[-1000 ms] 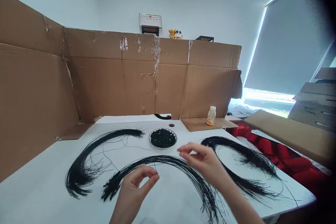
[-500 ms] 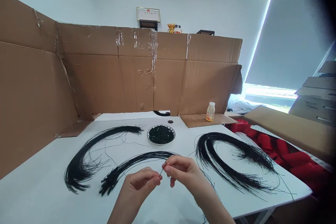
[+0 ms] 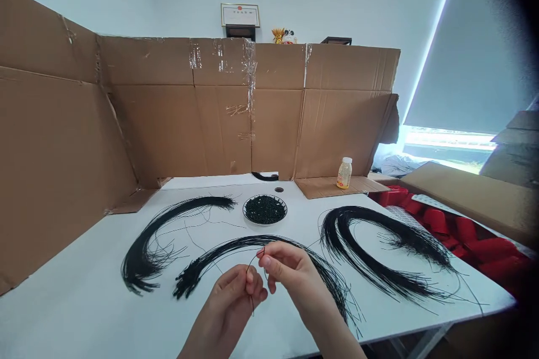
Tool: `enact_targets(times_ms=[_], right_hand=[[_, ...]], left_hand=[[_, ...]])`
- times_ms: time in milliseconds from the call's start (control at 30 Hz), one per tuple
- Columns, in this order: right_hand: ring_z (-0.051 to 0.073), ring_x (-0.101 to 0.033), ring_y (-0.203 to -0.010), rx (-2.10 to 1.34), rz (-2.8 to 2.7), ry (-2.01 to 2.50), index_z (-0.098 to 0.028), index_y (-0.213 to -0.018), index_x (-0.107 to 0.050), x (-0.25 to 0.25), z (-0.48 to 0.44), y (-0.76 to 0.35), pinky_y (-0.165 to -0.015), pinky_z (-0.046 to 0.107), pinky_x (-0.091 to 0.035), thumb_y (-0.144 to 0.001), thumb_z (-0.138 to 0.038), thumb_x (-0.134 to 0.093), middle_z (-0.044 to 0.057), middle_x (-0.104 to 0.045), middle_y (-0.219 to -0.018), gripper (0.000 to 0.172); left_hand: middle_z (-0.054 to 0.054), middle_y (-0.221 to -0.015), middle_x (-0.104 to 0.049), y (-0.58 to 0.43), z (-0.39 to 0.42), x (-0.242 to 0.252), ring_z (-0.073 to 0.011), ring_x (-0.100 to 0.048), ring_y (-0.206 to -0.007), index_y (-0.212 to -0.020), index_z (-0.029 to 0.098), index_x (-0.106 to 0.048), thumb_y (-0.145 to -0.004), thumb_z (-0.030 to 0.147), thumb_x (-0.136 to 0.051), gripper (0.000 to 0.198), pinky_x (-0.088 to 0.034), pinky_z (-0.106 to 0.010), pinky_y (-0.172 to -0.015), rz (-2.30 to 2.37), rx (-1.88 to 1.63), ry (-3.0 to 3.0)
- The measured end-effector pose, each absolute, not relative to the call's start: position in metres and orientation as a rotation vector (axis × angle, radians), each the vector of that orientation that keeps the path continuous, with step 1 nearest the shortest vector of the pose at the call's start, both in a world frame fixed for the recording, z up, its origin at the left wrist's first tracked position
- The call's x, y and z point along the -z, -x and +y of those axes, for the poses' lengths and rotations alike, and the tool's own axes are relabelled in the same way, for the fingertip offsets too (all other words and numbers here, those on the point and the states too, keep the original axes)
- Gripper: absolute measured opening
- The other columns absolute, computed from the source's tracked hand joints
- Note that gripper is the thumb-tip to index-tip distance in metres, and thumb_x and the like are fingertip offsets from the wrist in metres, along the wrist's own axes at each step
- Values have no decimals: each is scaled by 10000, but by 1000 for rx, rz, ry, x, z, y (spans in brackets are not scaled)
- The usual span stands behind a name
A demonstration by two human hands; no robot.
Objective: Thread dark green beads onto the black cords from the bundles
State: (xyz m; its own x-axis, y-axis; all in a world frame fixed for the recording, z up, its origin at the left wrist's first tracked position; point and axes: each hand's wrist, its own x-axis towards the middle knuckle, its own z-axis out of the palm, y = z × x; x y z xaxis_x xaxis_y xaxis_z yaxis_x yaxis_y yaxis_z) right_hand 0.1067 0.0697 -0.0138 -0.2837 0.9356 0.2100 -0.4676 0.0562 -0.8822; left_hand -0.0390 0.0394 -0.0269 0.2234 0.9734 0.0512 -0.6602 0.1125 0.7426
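A thin black cord [image 3: 251, 269] arcs between my two hands, and its tail hangs below my left hand. My left hand [image 3: 229, 305] pinches the cord in its fingers. My right hand [image 3: 290, 275] holds the upper end between thumb and forefinger, just above the middle bundle of black cords [image 3: 219, 253]. That bundle lies curved on the table, partly hidden behind my right hand. A second black bundle [image 3: 141, 258] lies to its left, and a third [image 3: 365, 274] to its right. A round plate [image 3: 266, 224] of small black pieces sits beyond my hands.
The white table [image 3: 76, 291] ends in a front edge at lower right. A cardboard wall [image 3: 168, 112] stands along its back and left. A plastic bottle [image 3: 344, 173] stands on a cardboard sheet [image 3: 324, 187]. Red cups [image 3: 438, 221] lie beyond the right edge.
The short cord end between my fingers now shows as a longer arc between my hands. My right hand has moved over the middle bundle, and the whole view has shifted slightly.
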Motion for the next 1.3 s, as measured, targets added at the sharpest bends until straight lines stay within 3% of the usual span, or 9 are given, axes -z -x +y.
enact_targets(times_ms=[200, 333, 500, 667, 867, 967, 1100, 1300], right_hand=[[129, -605, -546, -1495, -1235, 584, -200, -778, -778, 7, 64, -97, -505, 235, -484, -762, -493, -867, 9, -686, -681, 307], [113, -566, -529, -1429, -1299, 646, -194, -747, -725, 3, 63, -100, -523, 246, -463, -777, -492, -847, -6, -663, -701, 323], [145, -565, -711, -1195, -1481, 827, -218, -796, -762, -5, 53, -110, -622, 249, -444, -861, -318, -768, 4, -702, -804, 119], [172, -554, -741, -653, -1815, 887, -250, -870, -727, -7, 40, -104, -652, 283, -433, -922, -179, -639, -10, -726, -824, 124], [174, -537, -749, -418, -1872, 804, -239, -865, -666, -7, 33, -86, -675, 288, -427, -958, -127, -616, -26, -699, -780, 154], [168, -554, -749, -490, -1833, 809, -234, -849, -660, -10, 36, -73, -691, 282, -444, -936, -132, -627, -26, -679, -772, 138], [163, -621, -788, -888, -1699, 776, -224, -824, -674, -13, 42, -52, -748, 276, -488, -933, -231, -638, -18, -700, -806, 115], [171, -660, -821, -1255, -1584, 737, -216, -782, -675, -15, 44, -33, -787, 281, -518, -932, -354, -677, -10, -709, -793, 204]], left_hand=[[-7, -698, -546, 36, 35, 30, -162, -516, -773, -639, 155, -700, -700, 432, -928, 364, -446, -265, -714, 526, -1252, -678], [-15, -684, -576, 41, 34, 25, -168, -516, -735, -670, 164, -735, -712, 526, -886, 394, -450, -284, -729, 713, -1240, -922], [-27, -972, -710, 56, 26, 14, -236, -620, -995, -941, 272, -773, -784, 457, -830, 249, -462, -313, -892, 1163, -1511, -1256], [-2, -888, -698, 56, 14, 1, -201, -639, -906, -845, 301, -767, -841, 326, -762, 25, -494, -272, -820, 1211, -1650, -1463], [8, -790, -689, 60, 13, 0, -170, -619, -773, -768, 308, -790, -858, 217, -741, 138, -489, -253, -723, 1199, -1838, -1516], [-12, -804, -696, 73, 16, 3, -176, -618, -804, -766, 296, -824, -843, 268, -786, 91, -501, -244, -711, 1147, -1845, -1384], [-19, -799, -702, 94, 22, 6, -162, -629, -809, -754, 280, -850, -782, 374, -865, 99, -528, -218, -716, 997, -1753, -1144], [-19, -773, -664, 113, 24, -2, -153, -605, -764, -773, 274, -866, -777, 372, -870, 98, -518, -236, -695, 945, -1709, -1160]])
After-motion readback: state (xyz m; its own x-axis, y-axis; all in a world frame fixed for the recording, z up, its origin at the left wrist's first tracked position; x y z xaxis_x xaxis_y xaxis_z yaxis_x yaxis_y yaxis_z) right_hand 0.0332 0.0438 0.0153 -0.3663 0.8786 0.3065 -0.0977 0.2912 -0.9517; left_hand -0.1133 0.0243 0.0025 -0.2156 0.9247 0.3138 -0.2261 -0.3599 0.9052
